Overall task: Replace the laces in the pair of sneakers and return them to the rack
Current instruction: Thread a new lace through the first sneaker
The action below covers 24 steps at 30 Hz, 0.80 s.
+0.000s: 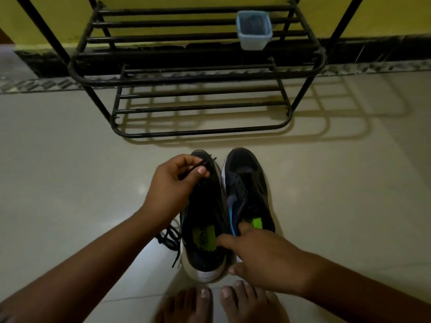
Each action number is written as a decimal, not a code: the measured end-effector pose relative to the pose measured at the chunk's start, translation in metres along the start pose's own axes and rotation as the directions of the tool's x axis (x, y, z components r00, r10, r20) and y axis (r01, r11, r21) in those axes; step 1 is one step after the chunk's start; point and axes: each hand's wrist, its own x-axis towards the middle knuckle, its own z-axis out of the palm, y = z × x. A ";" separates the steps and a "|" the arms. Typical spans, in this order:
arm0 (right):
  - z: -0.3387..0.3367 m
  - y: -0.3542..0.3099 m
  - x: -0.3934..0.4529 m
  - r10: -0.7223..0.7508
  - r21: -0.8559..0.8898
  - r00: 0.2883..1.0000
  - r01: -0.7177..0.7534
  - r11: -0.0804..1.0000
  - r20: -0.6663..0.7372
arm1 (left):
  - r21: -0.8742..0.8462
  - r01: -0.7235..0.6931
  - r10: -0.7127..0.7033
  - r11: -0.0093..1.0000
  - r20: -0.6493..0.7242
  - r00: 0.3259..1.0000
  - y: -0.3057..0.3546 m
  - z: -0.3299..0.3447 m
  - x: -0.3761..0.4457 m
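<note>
Left hand (171, 185) pinching black lace (202, 164), right hand (263, 257) gripping left sneaker (205, 229)

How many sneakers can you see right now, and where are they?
2. The left sneaker and the right sneaker stand side by side on the floor before the rack. None on its visible shelves.

2 sneakers (247, 190), 1 rack (198, 73), 1 plastic container (253, 31), 2 hands (172, 187), 2 bare feet (191, 304).
</note>
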 end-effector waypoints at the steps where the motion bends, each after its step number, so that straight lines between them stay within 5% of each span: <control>1: 0.000 -0.001 0.000 -0.018 -0.002 1.000 0.018 1.000 0.011 | 0.029 0.008 -0.009 1.000 0.032 0.999 -0.002 0.003 0.003; 7: -0.019 0.010 0.000 -0.098 0.119 0.993 0.089 0.989 0.072 | 0.261 -0.002 -0.026 0.965 0.106 0.994 -0.013 0.018 0.027; 10: -0.040 0.032 0.005 0.004 0.396 0.994 0.041 0.917 -0.111 | 0.354 -0.045 0.004 0.934 0.114 0.993 -0.017 0.024 0.036; 13: -0.050 0.055 0.017 0.200 0.525 0.924 0.002 0.851 -0.327 | 0.452 -0.105 0.038 0.886 0.155 0.987 -0.021 0.030 0.042; 16: -0.050 0.071 0.026 0.289 0.492 0.861 -0.052 0.869 -0.419 | 0.539 -0.155 0.039 0.828 0.220 0.975 -0.023 0.035 0.045; 24: -0.039 0.076 0.037 0.261 0.466 0.890 -0.062 0.883 -0.375 | 0.666 -0.191 0.011 0.721 0.265 0.964 -0.022 0.045 0.048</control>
